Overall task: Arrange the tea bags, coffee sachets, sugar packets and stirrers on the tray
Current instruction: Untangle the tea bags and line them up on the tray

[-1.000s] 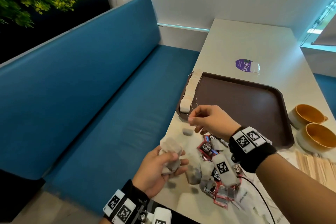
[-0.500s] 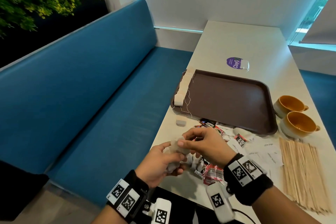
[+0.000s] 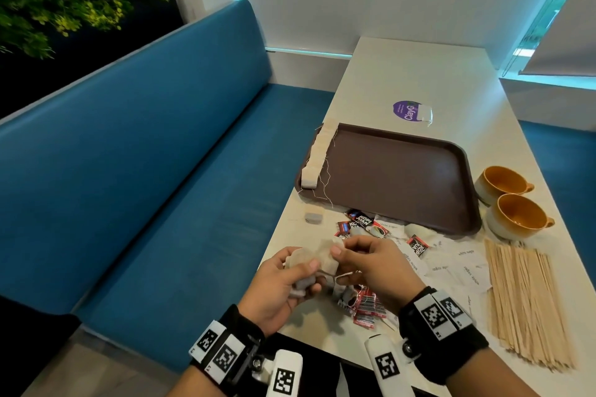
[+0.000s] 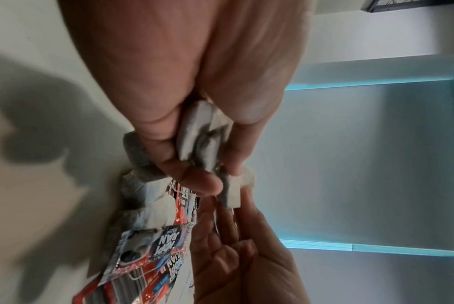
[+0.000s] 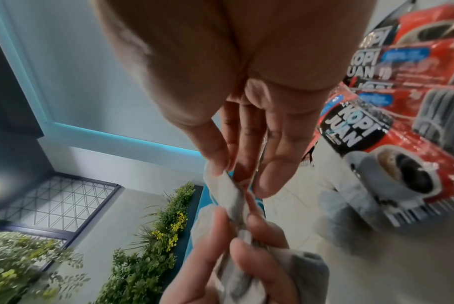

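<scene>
My left hand (image 3: 298, 271) grips a bunch of pale tea bags (image 3: 301, 259) above the table's near left edge. My right hand (image 3: 346, 253) pinches one tea bag (image 5: 229, 193) of that bunch between thumb and forefinger. A brown tray (image 3: 400, 171) lies further back, with a row of tea bags (image 3: 317, 155) along its left rim. Red coffee sachets (image 3: 366, 306) and white sugar packets (image 3: 458, 264) lie scattered between hands and tray. Wooden stirrers (image 3: 529, 300) lie in a bundle at the right.
Two orange cups (image 3: 512, 200) stand right of the tray. One loose tea bag (image 3: 313, 217) lies near the table's left edge. A purple sticker (image 3: 408, 110) sits beyond the tray. A blue bench (image 3: 145, 155) runs along the left.
My right hand came back from the tray's near left corner to the left hand and now pinches a tea bag in the bunch. The head view shifted.
</scene>
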Motion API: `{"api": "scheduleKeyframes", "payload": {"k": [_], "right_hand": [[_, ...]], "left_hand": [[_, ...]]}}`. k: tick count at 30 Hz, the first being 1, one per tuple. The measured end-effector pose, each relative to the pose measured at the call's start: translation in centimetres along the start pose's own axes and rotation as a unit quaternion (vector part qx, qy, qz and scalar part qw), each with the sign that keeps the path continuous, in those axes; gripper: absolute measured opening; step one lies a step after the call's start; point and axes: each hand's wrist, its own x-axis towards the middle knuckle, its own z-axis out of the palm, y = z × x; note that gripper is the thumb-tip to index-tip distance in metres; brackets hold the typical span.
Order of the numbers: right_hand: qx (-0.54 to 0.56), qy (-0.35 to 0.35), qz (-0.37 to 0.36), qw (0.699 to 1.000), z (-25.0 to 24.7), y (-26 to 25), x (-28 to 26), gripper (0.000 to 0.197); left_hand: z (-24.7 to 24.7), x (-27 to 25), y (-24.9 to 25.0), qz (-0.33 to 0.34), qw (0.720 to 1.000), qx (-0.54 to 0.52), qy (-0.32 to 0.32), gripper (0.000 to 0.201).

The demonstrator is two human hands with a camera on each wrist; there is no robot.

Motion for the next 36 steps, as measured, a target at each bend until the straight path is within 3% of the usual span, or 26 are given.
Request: {"api": "scheduleKeyframes", "payload": {"k": [6,13,21,24,30,36], "right_hand": [[-0.011,0.025,-0.012,1.000,-0.5,-0.4,0.8,0.019],[-0.022,0.054,-0.019,0.998,-1.4,-2.5,3.5,0.014],[-0.092,0.151,-0.048,0.983,-2.0,-5.7,13.1,0.004],[-0.200,0.118,-0.064,0.971,-1.3,-6.1,16.4,0.006],[-0.381,0.031,-0.102,0.919,0.4,-5.3,20.5,0.011],[-0.404,0.034,-0.083,0.910,0.7,-4.7,22.1,0.016]], "left_hand": [[-0.8,0.6,-0.1,0.001,0.999,-0.022,0.031,0.033],[-3.0,1.9,-0.4,-0.043,0.995,-0.019,0.087,0.022],[-4.8,2.3,0.2,-0.080,0.994,-0.076,0.019,0.038],[-5.5,2.5,-0.1,-0.071,0.996,-0.061,-0.008,0.041],[-6.0,2.5,-0.3,-0.087,0.995,-0.032,-0.034,0.034],[-6.6,2.5,-0.1,-0.111,0.992,-0.037,-0.050,0.051]]}}
